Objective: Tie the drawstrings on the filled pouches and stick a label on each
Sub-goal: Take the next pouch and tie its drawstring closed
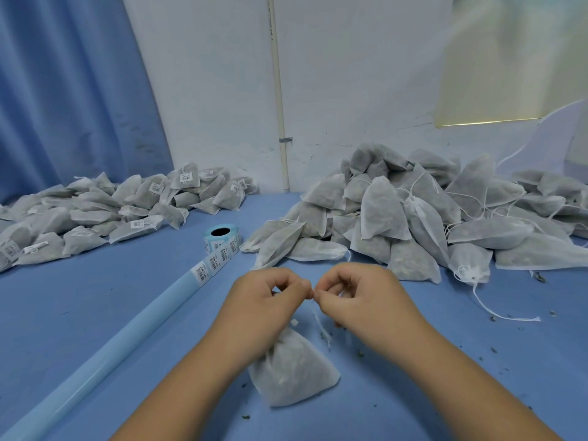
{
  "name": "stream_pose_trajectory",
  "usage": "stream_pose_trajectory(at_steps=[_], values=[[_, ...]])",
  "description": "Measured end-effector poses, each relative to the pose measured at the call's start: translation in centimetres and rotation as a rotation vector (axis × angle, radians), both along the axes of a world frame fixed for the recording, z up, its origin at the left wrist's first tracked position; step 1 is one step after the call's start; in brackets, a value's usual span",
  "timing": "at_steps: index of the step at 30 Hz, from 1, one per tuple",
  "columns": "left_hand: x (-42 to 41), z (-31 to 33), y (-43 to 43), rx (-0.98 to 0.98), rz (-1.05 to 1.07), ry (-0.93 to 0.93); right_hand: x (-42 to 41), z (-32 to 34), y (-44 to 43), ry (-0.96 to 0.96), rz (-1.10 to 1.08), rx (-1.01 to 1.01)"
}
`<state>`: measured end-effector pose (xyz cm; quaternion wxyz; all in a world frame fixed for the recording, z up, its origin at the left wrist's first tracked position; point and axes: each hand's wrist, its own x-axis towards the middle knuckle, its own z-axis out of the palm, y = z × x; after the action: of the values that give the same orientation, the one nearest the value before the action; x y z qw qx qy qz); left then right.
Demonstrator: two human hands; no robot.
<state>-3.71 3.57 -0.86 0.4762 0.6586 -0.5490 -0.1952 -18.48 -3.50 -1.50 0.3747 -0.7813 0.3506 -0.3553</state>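
A filled white mesh pouch point(292, 370) lies on the blue table in front of me, its neck up under my hands. My left hand point(264, 300) and my right hand point(359, 297) meet fingertip to fingertip above it, each pinching the white drawstring point(321, 326), whose loose ends hang down beside the pouch. A roll of barcode labels point(221, 238) stands behind my hands, with its blue backing strip point(105, 354) running out toward the near left.
A heap of unlabelled pouches point(429, 218) with loose strings fills the right back. Labelled pouches point(105, 214) are piled at the left back. Dried herb crumbs point(493, 348) dot the table on the right. A blue curtain and white wall stand behind.
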Motion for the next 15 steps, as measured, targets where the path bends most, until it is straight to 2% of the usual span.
stream_pose_trajectory(at_steps=[2, 4, 6, 9, 12, 15], values=[[0.2, 0.3, -0.1, 0.006, -0.013, 0.112, -0.1, 0.0, -0.1, -0.026, -0.053, -0.033], [0.3, 0.6, 0.0, 0.032, -0.061, 0.322, -0.2, 0.2, 0.0, -0.080, -0.065, -0.040], [0.5, 0.8, 0.2, 0.072, -0.125, 0.531, -0.4, 0.7, 0.2, -0.145, -0.022, 0.002], [0.6, 1.1, 0.4, 0.162, -0.234, 0.748, -0.5, 1.1, 0.7, -0.182, 0.084, 0.071], [0.5, 1.0, 0.2, 0.215, -0.291, 0.836, -0.3, 1.2, 1.1, -0.196, 0.162, 0.074], [0.3, 0.9, 0.3, 0.171, -0.298, 0.788, -0.2, 1.1, 1.4, -0.233, 0.175, 0.073]])
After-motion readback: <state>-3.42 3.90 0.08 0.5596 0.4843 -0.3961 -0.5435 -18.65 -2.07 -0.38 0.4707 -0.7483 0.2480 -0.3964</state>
